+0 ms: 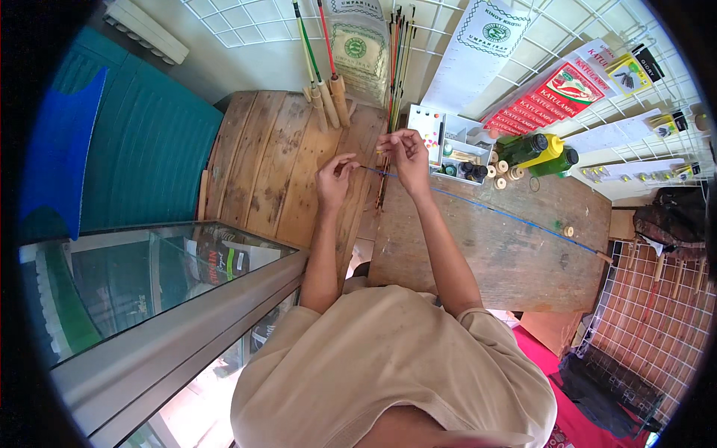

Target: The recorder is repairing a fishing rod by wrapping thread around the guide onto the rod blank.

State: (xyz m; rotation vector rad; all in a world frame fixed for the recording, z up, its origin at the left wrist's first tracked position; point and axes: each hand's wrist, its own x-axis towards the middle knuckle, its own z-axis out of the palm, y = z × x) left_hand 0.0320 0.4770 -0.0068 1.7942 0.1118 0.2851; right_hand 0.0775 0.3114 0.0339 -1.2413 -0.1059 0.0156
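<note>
A thin blue fishing rod [493, 208] slants across the wooden table, its cork-coloured handle end [603, 257] at the table's right edge. My left hand [334, 179] is closed in a pinch at the rod's thin tip end. Just to its right, my right hand [407, 158] is raised above the rod with thumb and fingers pinched together. Something tiny and yellowish shows at those fingertips, too small to name. The rod passes behind my right wrist.
Beyond my hands stand several thin rods [398, 71] and cork-handled rods [328, 104]. A white compartment tray [467, 134], wooden thread spools [500, 169] and bottles [551, 148] occupy the back right. A glass display case [179, 276] is at left.
</note>
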